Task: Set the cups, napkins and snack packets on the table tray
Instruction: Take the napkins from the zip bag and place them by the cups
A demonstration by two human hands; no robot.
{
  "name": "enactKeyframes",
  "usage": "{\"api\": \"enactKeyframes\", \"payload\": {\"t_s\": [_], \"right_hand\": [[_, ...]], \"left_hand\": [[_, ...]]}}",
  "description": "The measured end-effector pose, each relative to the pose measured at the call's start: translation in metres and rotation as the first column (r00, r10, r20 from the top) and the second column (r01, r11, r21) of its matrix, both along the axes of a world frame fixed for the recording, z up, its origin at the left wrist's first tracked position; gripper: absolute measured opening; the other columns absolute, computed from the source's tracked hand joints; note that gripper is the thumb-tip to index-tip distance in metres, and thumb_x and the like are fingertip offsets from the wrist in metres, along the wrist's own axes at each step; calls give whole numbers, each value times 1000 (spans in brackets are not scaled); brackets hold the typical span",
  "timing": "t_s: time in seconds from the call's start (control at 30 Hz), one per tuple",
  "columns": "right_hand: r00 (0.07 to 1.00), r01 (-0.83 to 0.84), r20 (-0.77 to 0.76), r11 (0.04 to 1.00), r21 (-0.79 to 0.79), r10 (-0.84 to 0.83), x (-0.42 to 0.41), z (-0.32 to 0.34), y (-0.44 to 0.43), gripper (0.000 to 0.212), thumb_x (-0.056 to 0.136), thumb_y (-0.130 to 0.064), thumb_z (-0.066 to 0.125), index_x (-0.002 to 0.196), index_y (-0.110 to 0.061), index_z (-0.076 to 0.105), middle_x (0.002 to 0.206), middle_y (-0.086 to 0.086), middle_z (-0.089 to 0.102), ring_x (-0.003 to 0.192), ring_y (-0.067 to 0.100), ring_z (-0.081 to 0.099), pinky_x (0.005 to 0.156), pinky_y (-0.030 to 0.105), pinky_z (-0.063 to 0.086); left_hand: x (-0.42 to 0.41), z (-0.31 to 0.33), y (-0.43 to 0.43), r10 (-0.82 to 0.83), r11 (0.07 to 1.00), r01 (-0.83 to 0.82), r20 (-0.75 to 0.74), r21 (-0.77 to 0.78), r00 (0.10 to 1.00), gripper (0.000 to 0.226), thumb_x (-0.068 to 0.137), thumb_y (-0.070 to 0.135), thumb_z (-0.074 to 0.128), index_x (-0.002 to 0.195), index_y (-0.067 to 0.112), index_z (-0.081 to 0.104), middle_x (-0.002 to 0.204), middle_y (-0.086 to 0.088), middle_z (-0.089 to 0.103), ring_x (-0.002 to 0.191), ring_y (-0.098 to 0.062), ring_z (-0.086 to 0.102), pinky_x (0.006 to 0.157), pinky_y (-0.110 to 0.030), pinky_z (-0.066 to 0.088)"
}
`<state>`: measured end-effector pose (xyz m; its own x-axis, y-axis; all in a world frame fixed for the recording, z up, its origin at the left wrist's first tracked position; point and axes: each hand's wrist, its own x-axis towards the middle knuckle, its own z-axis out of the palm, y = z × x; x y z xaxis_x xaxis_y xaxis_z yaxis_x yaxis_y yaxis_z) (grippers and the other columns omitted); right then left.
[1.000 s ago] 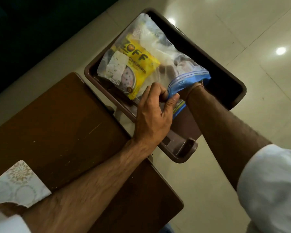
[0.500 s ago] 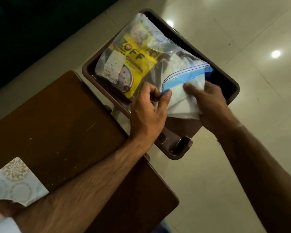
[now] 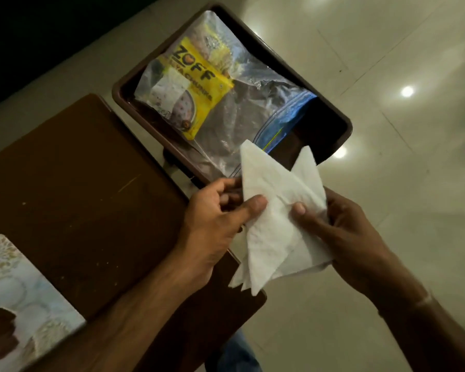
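Observation:
A stack of white folded napkins (image 3: pixel 274 210) is held in the air between both hands, over the near corner of the brown tray (image 3: pixel 336 135). My left hand (image 3: pixel 212 218) pinches the stack's left edge with thumb on top. My right hand (image 3: pixel 341 226) grips its right side. In the tray lies a clear zip bag (image 3: pixel 242 114) with a blue seal, its mouth open toward me. A yellow snack packet (image 3: pixel 199 84) and a small patterned item sit inside the bag. No cups show.
A dark brown wooden table (image 3: pixel 78 183) fills the left, with a torn patterned paper (image 3: pixel 24 291) at its near-left corner. The tray stands beyond the table's right edge over a glossy tiled floor (image 3: pixel 387 63).
My right hand has drawn the napkins out of the zip bag and toward me. My left hand let go of the bag's mouth and took the napkins' left edge. The bag now lies flat.

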<state>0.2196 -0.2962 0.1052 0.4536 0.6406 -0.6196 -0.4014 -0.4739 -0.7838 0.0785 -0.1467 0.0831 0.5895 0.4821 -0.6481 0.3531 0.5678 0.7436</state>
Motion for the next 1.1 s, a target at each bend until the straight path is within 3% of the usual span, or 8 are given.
{"api": "enactKeyframes", "payload": {"t_s": [0.17, 0.33, 0.6, 0.67, 0.77, 0.9, 1.0, 1.1], "right_hand": [[971, 4, -237, 1000, -19, -8, -43, 5, 18, 36, 95, -41, 56, 118, -17, 70, 117, 13, 74, 101, 32, 73, 79, 34, 60], [918, -28, -396, 1000, 5, 28, -87, 4, 42, 31, 100, -31, 52, 119, -15, 70, 119, 10, 74, 102, 28, 73, 78, 31, 59], [946, -176, -286, 983, -59, 152, -159, 3, 86, 31, 92, -36, 55, 115, -21, 70, 110, 2, 77, 97, 21, 75, 74, 28, 60], [939, -238, -262, 971, -36, 221, -182, 4, 94, 30, 93, -36, 54, 113, -22, 71, 111, 2, 77, 99, 23, 75, 77, 32, 61], [919, -292, -278, 956, 3, 281, -217, 7, 105, 24, 88, -37, 54, 97, -35, 77, 103, 0, 78, 90, 19, 77, 70, 31, 62], [887, -329, -335, 944, 22, 317, -249, 8, 109, 26, 82, -36, 55, 95, -44, 76, 106, -2, 78, 92, 22, 77, 67, 33, 62], [885, -316, -361, 949, 0, 295, -268, 4, 108, 28, 83, -37, 52, 95, -43, 77, 106, -5, 78, 95, 19, 76, 70, 31, 61], [884, -307, -384, 951, -45, 267, -287, 1, 111, 31, 86, -52, 52, 100, -39, 77, 110, -4, 77, 98, 20, 75, 71, 31, 61]], "left_hand": [[-56, 12, 9, 173, 965, -153, 81, -214, 981, 27, 75, 20, 75, 102, 17, 71, 107, -9, 76, 101, -23, 72, 79, -29, 57], [-116, 20, 29, 272, 913, -218, 119, -345, 955, 24, 80, 17, 66, 102, 21, 74, 111, -4, 75, 101, -15, 71, 79, -27, 58], [-224, 33, 49, 253, 889, -122, 251, -442, 934, 40, 76, 26, 75, 116, 22, 72, 118, -7, 73, 107, -24, 71, 79, -35, 58], [-239, 36, 43, 181, 921, -77, 244, -382, 953, 35, 77, 25, 73, 111, 20, 73, 117, -9, 72, 108, -25, 70, 81, -33, 57], [-256, 34, 28, 81, 996, -80, 33, -38, 996, 26, 79, 35, 74, 102, 25, 72, 107, 1, 76, 102, -19, 72, 79, -33, 58], [-278, 32, 13, 190, 907, -99, -188, 409, 964, 23, 82, 41, 75, 101, 29, 67, 97, 12, 75, 90, -7, 72, 73, -38, 63], [-297, 29, 8, 304, 823, -158, -187, 546, 934, 24, 81, 46, 74, 97, 30, 65, 94, 17, 72, 85, 0, 70, 65, -25, 61], [-314, 24, 6, 373, 809, -217, -192, 546, 908, 30, 79, 47, 75, 100, 29, 63, 93, 18, 69, 85, 1, 68, 62, -17, 56]]}}
